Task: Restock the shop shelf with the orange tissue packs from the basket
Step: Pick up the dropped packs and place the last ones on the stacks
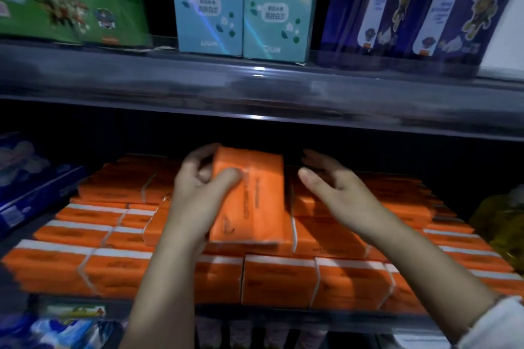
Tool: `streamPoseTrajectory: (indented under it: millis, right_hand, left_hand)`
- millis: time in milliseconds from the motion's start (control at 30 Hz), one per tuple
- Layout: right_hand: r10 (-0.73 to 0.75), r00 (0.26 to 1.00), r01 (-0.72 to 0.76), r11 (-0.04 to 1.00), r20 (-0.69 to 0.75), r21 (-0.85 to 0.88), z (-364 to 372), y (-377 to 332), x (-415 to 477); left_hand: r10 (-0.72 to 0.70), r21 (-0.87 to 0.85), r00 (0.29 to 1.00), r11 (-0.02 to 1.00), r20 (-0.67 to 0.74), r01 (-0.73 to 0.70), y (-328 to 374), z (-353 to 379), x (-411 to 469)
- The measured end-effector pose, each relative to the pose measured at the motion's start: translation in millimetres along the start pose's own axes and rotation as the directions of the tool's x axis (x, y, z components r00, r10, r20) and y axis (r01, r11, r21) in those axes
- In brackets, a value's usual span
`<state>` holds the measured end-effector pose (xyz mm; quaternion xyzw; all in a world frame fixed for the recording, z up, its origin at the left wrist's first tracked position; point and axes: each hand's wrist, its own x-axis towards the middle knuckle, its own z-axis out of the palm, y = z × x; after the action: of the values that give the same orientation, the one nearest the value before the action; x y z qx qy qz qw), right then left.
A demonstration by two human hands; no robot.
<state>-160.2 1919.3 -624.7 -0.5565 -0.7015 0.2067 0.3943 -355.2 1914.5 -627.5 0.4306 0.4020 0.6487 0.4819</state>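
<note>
Left hand (198, 193): you are gripping one orange tissue pack (255, 193), thumb across its top.
Right hand (337, 190): you are holding it open and empty, above the stack's (283, 280) right half.
Pack: it is sitting on top of the stack, mid-row.
Risk: gripping one-sided, you may be tipping it forward off the stack.

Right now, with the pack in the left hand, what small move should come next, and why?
Probably lower the pack onto the stack and push it back. The left hand grips its left edge, thumb on top; it is above the top layer, not yet level with the rows. The right hand is open beside it, holding nothing, free to steady it.
</note>
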Motion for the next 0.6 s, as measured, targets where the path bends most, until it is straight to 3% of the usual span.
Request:
streamPoseTrajectory:
  millis: [100,167,233,300,433,533,600]
  right_hand:
    - [0.015,0.965,-0.084,0.963,0.262,0.255,6.0,-21.2,-1.5]
    - [0.005,0.928,-0.135,0.936,0.372,0.324,7.4,-30.3,-3.1]
    - [0.052,0.965,-0.148,0.916,0.257,0.372,11.8,-32.7,-0.7]
    - [0.207,0.977,-0.210,0.863,0.057,0.460,19.0,-30.4,6.0]
    - [0.476,0.856,-0.243,0.716,-0.203,0.655,34.8,-26.7,25.7]
    - [0.492,0.831,-0.255,0.753,-0.261,0.607,51.4,-26.1,29.8]
    - [0.486,0.855,-0.301,0.748,-0.179,0.591,60.5,-25.5,26.6]
  left_hand:
    - [-0.140,0.208,0.928,0.976,0.346,0.070,0.2,-9.4,-8.7]
    - [-0.188,0.226,0.893,0.969,0.409,0.101,-1.2,-11.6,-9.8]
    - [-0.159,0.152,0.930,0.982,0.333,0.113,-3.3,-13.5,-7.4]
    - [-0.106,0.105,0.978,0.991,0.181,0.088,-7.1,-18.9,-1.4]
    - [-0.255,-0.008,0.960,0.966,0.117,0.257,-15.4,-29.7,6.1]
    - [-0.298,-0.009,0.946,0.953,0.124,0.302,-19.5,-22.9,4.9]
    - [-0.243,0.092,0.969,0.967,0.039,0.239,-26.8,-18.7,6.7]
